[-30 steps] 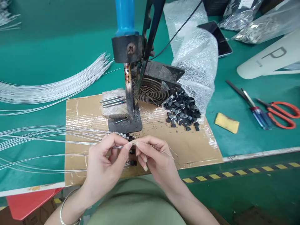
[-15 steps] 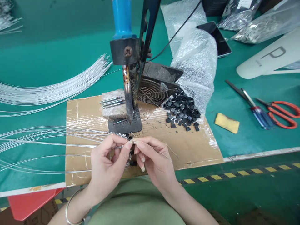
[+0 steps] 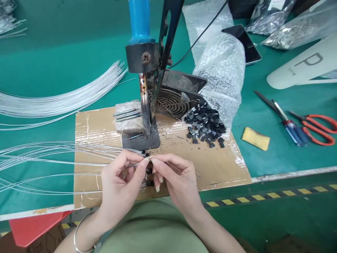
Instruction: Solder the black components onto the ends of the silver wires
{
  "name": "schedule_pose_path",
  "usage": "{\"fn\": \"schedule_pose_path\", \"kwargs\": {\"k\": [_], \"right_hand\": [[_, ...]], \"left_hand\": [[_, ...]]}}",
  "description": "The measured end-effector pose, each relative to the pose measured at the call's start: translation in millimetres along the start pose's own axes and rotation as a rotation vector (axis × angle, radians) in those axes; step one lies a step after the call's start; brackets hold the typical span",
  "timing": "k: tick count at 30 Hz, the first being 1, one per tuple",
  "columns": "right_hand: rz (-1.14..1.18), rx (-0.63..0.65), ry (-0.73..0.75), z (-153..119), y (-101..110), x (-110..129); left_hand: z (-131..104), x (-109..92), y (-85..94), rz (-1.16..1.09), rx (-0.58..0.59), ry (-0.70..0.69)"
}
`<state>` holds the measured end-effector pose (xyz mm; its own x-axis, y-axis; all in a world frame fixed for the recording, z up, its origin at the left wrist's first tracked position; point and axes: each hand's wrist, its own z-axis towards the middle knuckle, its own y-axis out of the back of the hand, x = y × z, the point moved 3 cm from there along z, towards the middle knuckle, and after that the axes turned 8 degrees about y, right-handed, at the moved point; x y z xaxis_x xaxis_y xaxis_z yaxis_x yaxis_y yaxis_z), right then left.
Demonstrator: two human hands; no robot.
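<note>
My left hand (image 3: pixel 119 188) is closed in a pinch, thumb against forefinger, on a thin wire whose gripped end is hidden by the fingertips. Right beside it, my right hand (image 3: pixel 177 179) pinches too, its fingertips touching those of the left. A fine bare-looking wire (image 3: pixel 185 174) passes through the right hand and sticks out to the lower right. White wires (image 3: pixel 89 162) run in from the left, some under my left hand. Several black connectors (image 3: pixel 150 183) on wire ends lie beneath and between the hands. Just beyond, a blue-handled soldering iron (image 3: pixel 140 21) points downward in its stand.
Cardboard (image 3: pixel 181 168) covers the work spot. A sooty fan (image 3: pixel 172 103) and a heap of small black housings (image 3: pixel 206 121) on bubble wrap (image 3: pixel 223 66) lie beyond. Scissors (image 3: pixel 319 126), a screwdriver (image 3: pixel 293 131) and a yellow sponge (image 3: pixel 255 138) lie right; a white wire bundle (image 3: pixel 86 95) left.
Both hands keep their pinch almost in place. The right hand has turned slightly, and its fine wire's free end has shifted a little right and down. The view has moved slightly.
</note>
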<state>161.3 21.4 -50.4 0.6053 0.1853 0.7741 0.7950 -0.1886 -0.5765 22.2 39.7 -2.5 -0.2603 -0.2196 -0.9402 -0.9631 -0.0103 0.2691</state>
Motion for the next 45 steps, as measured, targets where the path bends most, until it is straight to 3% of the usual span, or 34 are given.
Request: {"fn": "schedule_pose_path", "kwargs": {"k": [10,20,28,39,45], "right_hand": [[0.064,-0.015,-0.062,1,-3,2],[0.032,0.019,-0.195,5,1,12],[0.069,0.023,-0.158,5,-1,9],[0.172,-0.076,-0.144,2,-7,-1],[0.078,-0.016,-0.104,3,3,6]], "left_hand": [[-6,11,-0.7,0.075,-0.028,-0.073],[-7,14,6.1,0.175,0.026,-0.09],[-9,16,2.3,0.135,-0.011,-0.074],[-8,22,-3.8,0.08,-0.085,-0.069],[-5,17,-1.3,0.039,-0.082,-0.011]]}}
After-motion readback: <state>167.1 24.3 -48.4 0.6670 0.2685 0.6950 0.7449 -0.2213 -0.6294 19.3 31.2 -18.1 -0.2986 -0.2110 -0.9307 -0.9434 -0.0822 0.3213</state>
